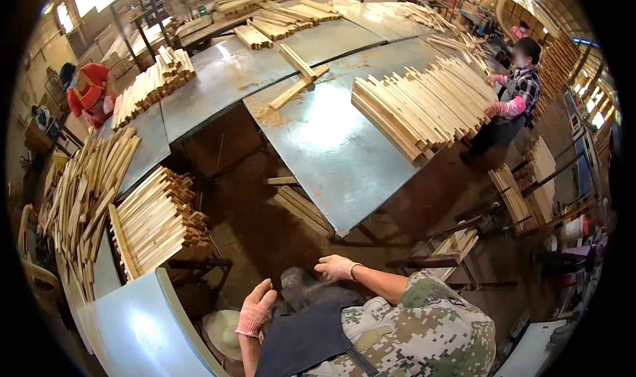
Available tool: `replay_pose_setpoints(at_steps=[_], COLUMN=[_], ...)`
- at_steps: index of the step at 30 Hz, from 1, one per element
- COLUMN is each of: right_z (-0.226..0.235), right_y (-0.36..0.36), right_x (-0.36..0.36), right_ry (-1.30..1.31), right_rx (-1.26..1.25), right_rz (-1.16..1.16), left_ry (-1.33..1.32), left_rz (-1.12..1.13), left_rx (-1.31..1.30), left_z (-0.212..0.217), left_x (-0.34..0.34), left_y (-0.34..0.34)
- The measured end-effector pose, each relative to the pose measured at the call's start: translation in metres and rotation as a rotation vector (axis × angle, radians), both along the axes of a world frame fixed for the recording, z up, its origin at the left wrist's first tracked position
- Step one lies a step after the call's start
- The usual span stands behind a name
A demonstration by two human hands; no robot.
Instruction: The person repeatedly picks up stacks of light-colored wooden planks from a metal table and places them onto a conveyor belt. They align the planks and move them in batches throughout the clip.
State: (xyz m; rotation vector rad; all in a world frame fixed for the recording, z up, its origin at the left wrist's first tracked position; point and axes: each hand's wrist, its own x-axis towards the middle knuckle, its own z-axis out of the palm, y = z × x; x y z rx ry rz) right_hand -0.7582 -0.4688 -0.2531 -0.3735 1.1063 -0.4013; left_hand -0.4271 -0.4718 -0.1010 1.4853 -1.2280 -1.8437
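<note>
My left hand, in a pale pink work glove, is raised in front of my body with its fingers apart and nothing in it. My right hand, gloved alike, hangs a little farther right with its fingers stretched toward the left, also holding nothing. Both are clear of the tables. Nearest to my right hand is the front corner of a metal-topped table. A neat stack of wooden strips stands to the left, beyond my left hand, beside a smooth pale tabletop.
A large row of wooden strips lies on the metal table, with a co-worker touching its right end. Two crossed strips lie farther back. Loose strips pile up at left. Below the table are short boards.
</note>
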Motion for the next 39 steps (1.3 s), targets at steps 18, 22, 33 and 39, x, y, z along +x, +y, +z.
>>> replay_pose_setpoints(at_steps=[18,22,33,39], right_z=[-0.02,-0.028,-0.022,-0.057], right_y=[-0.276,-0.409,-0.706,-0.972], right_x=[-0.006,-0.017,0.056,0.102], right_ry=[0.33,0.225,-0.086,0.152], right_rx=[0.225,0.089,0.052,-0.284], right_rz=[-0.529,-0.404,-0.175,0.263], left_ry=[-0.529,-0.577,-0.353,-0.441], left_rz=[-0.686,-0.667,-0.281,-0.119], left_rx=[-0.103,-0.241,-0.002,0.05], left_z=[-0.079,-0.055,-0.07,-0.103], left_x=[0.006,0.016,0.063,0.097], left_y=[-0.402,-0.507,-0.652,-0.754])
